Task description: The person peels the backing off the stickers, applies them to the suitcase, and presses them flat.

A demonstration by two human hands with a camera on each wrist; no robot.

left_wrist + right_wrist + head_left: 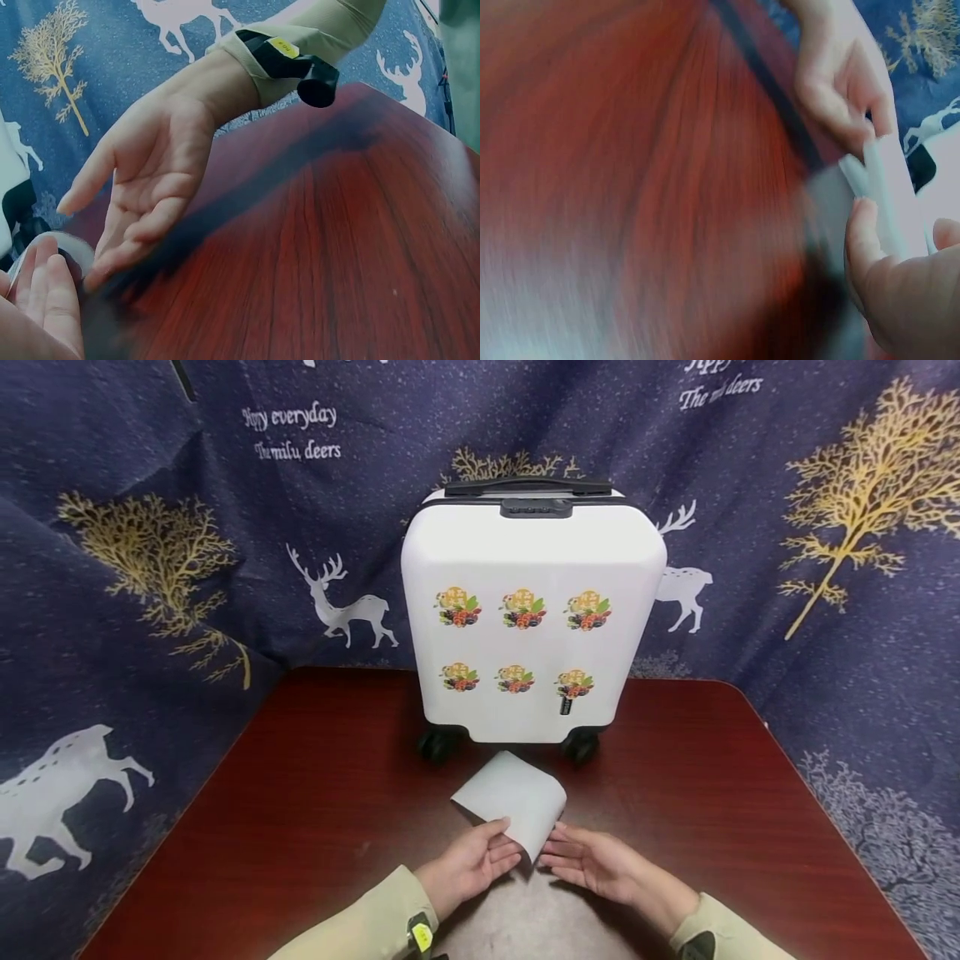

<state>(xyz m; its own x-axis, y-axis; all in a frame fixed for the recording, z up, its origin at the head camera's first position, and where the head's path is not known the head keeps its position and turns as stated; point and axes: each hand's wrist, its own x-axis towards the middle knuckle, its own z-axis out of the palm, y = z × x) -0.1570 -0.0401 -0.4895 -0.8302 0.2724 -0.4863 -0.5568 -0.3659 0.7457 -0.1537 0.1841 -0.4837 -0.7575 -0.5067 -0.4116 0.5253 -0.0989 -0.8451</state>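
Observation:
A pale sheet [517, 797], bent and curling at its right edge, is held just above the table in front of a white suitcase [525, 547]. My left hand [474, 866] pinches its near left edge, thumb on top and fingers beneath. Beside the sheet's right edge is my right hand [600, 866], palm up with fingers loosely extended; the left wrist view shows this right hand [154, 169] relaxed. In the right wrist view the thumb of the right hand [915, 292] lies at the sheet [889, 199]; whether it touches is unclear.
The suitcase stands upright on black wheels [580, 745], with several fruit stickers [523, 609] in two rows and a small black tag [566, 706] under the lower right one. Dark red wooden table [315, 793] lies around. A blue deer-patterned cloth [352, 527] hangs behind and beside.

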